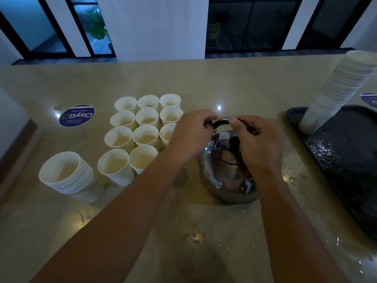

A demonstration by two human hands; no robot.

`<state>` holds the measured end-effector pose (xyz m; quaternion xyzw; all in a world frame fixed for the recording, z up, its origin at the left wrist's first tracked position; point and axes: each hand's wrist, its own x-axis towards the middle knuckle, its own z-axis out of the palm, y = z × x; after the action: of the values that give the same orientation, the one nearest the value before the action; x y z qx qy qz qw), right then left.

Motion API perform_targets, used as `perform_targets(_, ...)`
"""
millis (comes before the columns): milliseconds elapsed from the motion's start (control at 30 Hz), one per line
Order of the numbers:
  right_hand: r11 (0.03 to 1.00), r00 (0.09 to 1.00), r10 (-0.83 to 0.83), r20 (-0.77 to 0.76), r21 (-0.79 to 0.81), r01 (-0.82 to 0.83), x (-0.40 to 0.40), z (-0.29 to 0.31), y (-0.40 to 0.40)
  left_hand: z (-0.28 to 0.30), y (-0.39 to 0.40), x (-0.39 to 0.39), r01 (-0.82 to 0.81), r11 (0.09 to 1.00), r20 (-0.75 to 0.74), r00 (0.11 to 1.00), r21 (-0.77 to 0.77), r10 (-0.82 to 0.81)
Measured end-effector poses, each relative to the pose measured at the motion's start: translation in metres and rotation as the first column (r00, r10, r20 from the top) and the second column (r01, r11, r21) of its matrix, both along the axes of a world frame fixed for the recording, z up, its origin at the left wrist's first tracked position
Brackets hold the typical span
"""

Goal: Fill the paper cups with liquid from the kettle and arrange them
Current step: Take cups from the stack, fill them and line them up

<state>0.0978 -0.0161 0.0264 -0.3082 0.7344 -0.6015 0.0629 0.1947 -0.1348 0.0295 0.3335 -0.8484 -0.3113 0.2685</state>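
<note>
A shiny steel kettle (222,180) with a black handle (221,121) and a black lid knob stands on the beige counter (204,82), right of centre. My left hand (189,137) grips the left end of the handle. My right hand (259,144) curls over the handle's right side above the lid. Left of the kettle, several white paper cups (145,137) holding pale liquid stand close together in rows of three. My left hand hides part of the nearest right-hand cup.
A short stack of paper cups (68,174) stands at the near left, its top cup holding liquid. A tall leaning cup stack (336,90) rests on a wet black tray (346,152) at the right. A round blue sticker (77,115) lies at the far left. Water drops dot the counter.
</note>
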Motion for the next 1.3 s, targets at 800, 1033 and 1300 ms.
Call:
perform_targets(800, 0.923, 0.898, 0.38, -0.222, 0.16, -0.351, 0.075, 0.095, -0.023, 0.071, -0.014, 0.129, -0.147, 0.945, -0.202, 0.956, 0.292, 0.211)
perform_targets(1033, 0.881, 0.837, 0.46, -0.295, 0.271, -0.389, 0.092, 0.11, -0.038, 0.066, -0.019, 0.148, -0.174, 0.933, -0.231, 0.939, 0.316, 0.254)
perform_targets(1300, 0.854, 0.786, 0.506, -0.354, 0.331, -0.401, 0.101, 0.116, -0.051, 0.063, -0.025, 0.159, -0.187, 0.929, -0.235, 0.934, 0.319, 0.269)
